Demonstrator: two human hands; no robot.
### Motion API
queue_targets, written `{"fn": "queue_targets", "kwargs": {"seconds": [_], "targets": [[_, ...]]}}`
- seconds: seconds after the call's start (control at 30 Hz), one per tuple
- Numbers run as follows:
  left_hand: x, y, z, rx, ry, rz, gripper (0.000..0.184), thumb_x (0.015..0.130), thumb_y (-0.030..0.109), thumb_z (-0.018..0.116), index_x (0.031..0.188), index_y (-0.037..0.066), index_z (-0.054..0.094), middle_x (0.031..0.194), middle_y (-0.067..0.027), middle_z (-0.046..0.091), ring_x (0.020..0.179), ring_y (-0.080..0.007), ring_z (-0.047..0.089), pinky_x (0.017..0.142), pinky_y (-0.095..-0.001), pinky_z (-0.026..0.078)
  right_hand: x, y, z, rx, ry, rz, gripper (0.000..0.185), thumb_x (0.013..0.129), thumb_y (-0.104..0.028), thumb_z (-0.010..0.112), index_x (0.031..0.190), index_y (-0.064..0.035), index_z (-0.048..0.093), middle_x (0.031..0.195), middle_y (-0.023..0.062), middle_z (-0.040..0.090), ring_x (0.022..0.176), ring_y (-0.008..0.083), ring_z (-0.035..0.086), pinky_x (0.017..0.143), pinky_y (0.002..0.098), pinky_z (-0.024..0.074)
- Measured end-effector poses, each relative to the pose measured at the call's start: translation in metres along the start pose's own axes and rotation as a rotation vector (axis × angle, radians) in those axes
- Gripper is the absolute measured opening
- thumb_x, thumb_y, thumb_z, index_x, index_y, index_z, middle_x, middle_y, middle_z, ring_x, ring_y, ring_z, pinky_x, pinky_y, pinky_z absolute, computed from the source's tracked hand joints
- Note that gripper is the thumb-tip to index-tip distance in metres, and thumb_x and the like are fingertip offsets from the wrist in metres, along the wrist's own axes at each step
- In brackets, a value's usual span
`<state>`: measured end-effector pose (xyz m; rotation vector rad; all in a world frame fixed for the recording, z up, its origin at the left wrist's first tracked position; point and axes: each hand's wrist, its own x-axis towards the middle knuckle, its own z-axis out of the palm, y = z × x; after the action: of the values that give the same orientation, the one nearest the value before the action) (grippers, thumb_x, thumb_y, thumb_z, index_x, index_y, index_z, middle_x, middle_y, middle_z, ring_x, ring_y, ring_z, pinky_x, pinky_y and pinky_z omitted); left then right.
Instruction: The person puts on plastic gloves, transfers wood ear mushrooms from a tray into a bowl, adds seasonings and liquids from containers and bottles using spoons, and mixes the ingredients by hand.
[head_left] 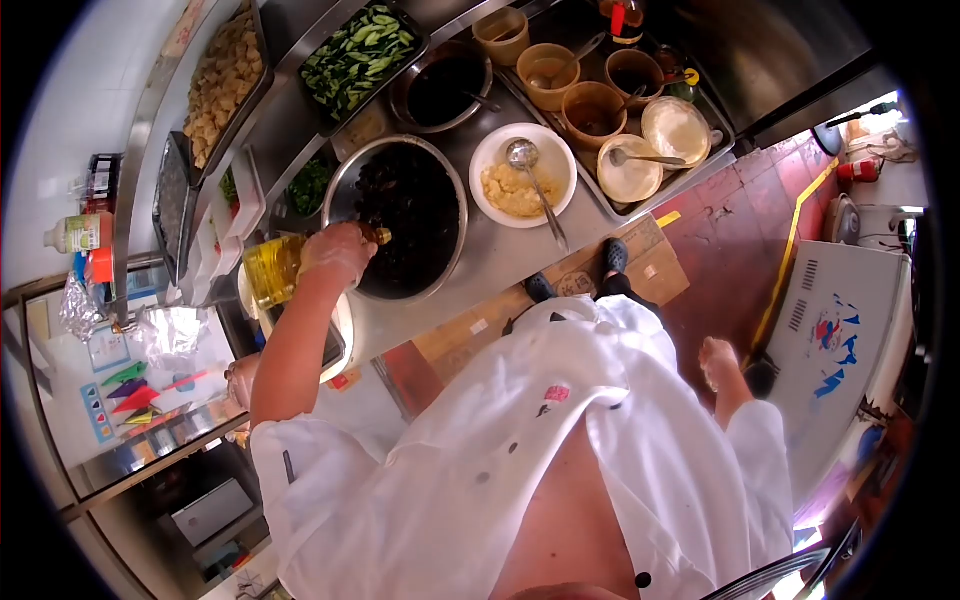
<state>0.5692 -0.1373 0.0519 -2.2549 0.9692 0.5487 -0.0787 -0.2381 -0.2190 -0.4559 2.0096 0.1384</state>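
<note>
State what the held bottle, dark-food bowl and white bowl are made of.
Held bottle: clear plastic or glass; yellow liquid shows through. Dark-food bowl: polished metal, likely stainless steel, by its silvery rim. White bowl: smooth ceramic or hard plastic; its even white surface leaves that open.

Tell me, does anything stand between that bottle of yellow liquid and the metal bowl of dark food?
Nothing visible does. The left hand holds the bottle on its side, its neck end over the metal bowl, and nothing shows between neck and dark food.
</note>
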Motion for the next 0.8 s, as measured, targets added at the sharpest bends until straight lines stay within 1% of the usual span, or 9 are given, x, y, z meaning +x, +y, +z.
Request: {"fn": "queue_targets", "kwargs": {"seconds": [0.1,0.2,0.3,0.37,0.5,0.6,0.7,0.8], "targets": [[0.014,0.008,-0.014,0.017,0.045,0.002,0.041,0.093,0.042,0.063,0.113,0.007,0.070,0.119,-0.0151,0.068,0.113,-0.0324,0.063,0.096,-0.0413,0.050,0.026,0.007,-0.005,0.019,-0.038,-0.028,0.039,0.102,-0.021,0.055,0.065,-0.0092,0.059,0.062,0.0051,0.052,0.052,0.0124,0.046,0.047,0.0290,0.0404],[0.025,0.016,-0.034,0.031,0.084,0.005,0.039,0.093,0.041,0.063,0.112,0.007,0.070,0.117,-0.0161,0.068,0.111,-0.0332,0.064,0.094,-0.0421,0.051,0.023,0.001,-0.007,-0.037,-0.027,-0.094,0.038,0.102,-0.020,0.055,0.066,-0.0084,0.060,0.063,0.0053,0.053,0.051,0.0128,0.046,0.046,0.0298,0.0401],[0.040,0.016,-0.043,0.060,0.123,-0.015,0.039,0.093,0.040,0.063,0.113,0.008,0.070,0.118,-0.0153,0.069,0.111,-0.0330,0.064,0.095,-0.0413,0.051,0.014,-0.007,-0.007,-0.010,-0.021,-0.101,0.038,0.102,-0.020,0.055,0.067,-0.0086,0.061,0.063,0.0054,0.052,0.051,0.0130,0.046,0.046,0.0299,0.0396],[0.048,0.015,-0.050,0.072,0.146,-0.024,0.039,0.093,0.040,0.064,0.115,0.008,0.070,0.118,-0.0149,0.068,0.112,-0.0326,0.064,0.095,-0.0408,0.051,0.043,0.004,-0.010,0.038,-0.070,-0.119,0.037,0.103,-0.019,0.054,0.068,-0.0080,0.061,0.064,0.0059,0.053,0.053,0.0136,0.048,0.047,0.0305,0.0399],[0.054,0.013,-0.059,0.085,0.119,-0.076,0.039,0.093,0.040,0.065,0.114,0.008,0.071,0.118,-0.0149,0.069,0.113,-0.0317,0.065,0.095,-0.0404,0.051,0.051,0.008,-0.015,0.061,-0.094,-0.109,0.035,0.103,-0.019,0.052,0.072,-0.0072,0.062,0.067,0.0063,0.054,0.057,0.0152,0.050,0.051,0.0318,0.0407],[0.055,0.008,-0.057,0.104,0.101,-0.126,0.039,0.092,0.040,0.066,0.113,0.008,0.071,0.118,-0.0147,0.069,0.113,-0.0313,0.065,0.095,-0.0404,0.051,0.012,-0.011,-0.013,-0.052,-0.022,-0.087,0.033,0.103,-0.019,0.050,0.076,-0.0061,0.063,0.069,0.0069,0.055,0.059,0.0166,0.051,0.053,0.0332,0.0416],[0.053,-0.004,-0.046,0.117,0.059,-0.134,0.038,0.091,0.040,0.067,0.111,0.008,0.072,0.117,-0.0145,0.069,0.112,-0.0314,0.065,0.095,-0.0403,0.051,0.028,-0.006,-0.012,-0.058,-0.046,-0.122,0.031,0.102,-0.019,0.050,0.078,-0.0053,0.065,0.070,0.0079,0.056,0.059,0.0182,0.052,0.054,0.0341,0.0425],[0.043,-0.014,-0.036,0.105,0.024,-0.135,0.038,0.091,0.039,0.067,0.111,0.007,0.072,0.117,-0.0147,0.069,0.112,-0.0317,0.065,0.094,-0.0405,0.052,0.031,-0.011,-0.010,-0.191,-0.045,-0.161,0.031,0.102,-0.021,0.051,0.078,-0.0046,0.065,0.072,0.0090,0.058,0.061,0.0194,0.054,0.055,0.0354,0.0426]]}}
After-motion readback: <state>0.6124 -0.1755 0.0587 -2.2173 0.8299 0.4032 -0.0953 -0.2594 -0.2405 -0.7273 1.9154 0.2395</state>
